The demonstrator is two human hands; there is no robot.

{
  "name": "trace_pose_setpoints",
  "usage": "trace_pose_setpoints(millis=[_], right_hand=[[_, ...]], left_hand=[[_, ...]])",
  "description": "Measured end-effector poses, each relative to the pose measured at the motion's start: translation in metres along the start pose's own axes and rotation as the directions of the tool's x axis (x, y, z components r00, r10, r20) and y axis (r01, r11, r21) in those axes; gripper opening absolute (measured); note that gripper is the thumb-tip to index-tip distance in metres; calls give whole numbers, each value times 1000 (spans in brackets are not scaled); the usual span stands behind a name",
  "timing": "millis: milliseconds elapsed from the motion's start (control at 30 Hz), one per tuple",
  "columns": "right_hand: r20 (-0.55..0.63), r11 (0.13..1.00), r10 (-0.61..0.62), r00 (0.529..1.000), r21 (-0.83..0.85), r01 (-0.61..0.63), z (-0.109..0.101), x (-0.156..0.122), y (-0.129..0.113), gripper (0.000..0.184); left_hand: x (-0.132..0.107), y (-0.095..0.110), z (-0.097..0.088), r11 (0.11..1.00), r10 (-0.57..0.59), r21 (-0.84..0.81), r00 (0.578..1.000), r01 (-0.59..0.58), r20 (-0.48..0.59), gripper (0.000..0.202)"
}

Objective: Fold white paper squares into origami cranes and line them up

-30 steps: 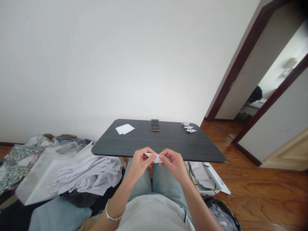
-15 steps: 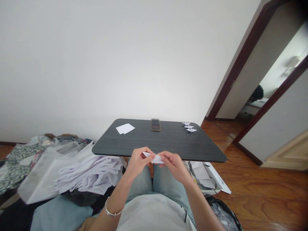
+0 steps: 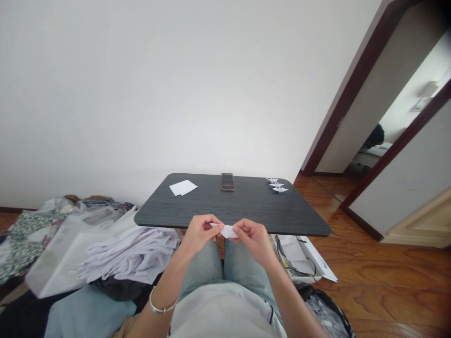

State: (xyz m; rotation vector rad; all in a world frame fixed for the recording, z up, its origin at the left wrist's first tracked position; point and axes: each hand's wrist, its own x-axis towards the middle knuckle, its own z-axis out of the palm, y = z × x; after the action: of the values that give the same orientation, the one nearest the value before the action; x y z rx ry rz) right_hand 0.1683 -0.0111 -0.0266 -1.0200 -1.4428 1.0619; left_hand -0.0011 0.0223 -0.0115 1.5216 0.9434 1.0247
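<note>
the left hand (image 3: pixel 201 233) and right hand (image 3: pixel 254 241) pinch a narrow folded paper (image 3: pixel 228 230) between their fingertips, over the lap, near the table (image 3: pixel 253 211) edge. three finished paper cranes (image 3: pixel 277 185) sit at the far corner; loose sheets (image 3: pixel 182 188) lie unfolded.

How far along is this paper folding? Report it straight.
Done: three paper cranes stand on the table, far right corner. In hand: one folded white paper, pinched between left hand and right hand. Left: loose white sheets on the table.
</note>
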Motion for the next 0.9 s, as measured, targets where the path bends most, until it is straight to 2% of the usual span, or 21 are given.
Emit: trace_pose_setpoints(millis=[300,567,733,900], right_hand=[[-2,1000,18,1000,0,-18,-2,0,2,26],[-17,999,34,999,11,-34,-2,1,5,27],[-40,999,44,998,33,-43,0,1,4,26],[-30,999,27,999,36,-26,5,0,-1,23]], left_hand=[[-2,8,-17,997,2,78,1000,-3,14,23],[-1,5,-24,996,-7,91,1000,5,27,25],[-2,7,-20,1000,22,-2,998,-22,-52,28],[-3,8,-6,992,24,122,998,-30,50,24]])
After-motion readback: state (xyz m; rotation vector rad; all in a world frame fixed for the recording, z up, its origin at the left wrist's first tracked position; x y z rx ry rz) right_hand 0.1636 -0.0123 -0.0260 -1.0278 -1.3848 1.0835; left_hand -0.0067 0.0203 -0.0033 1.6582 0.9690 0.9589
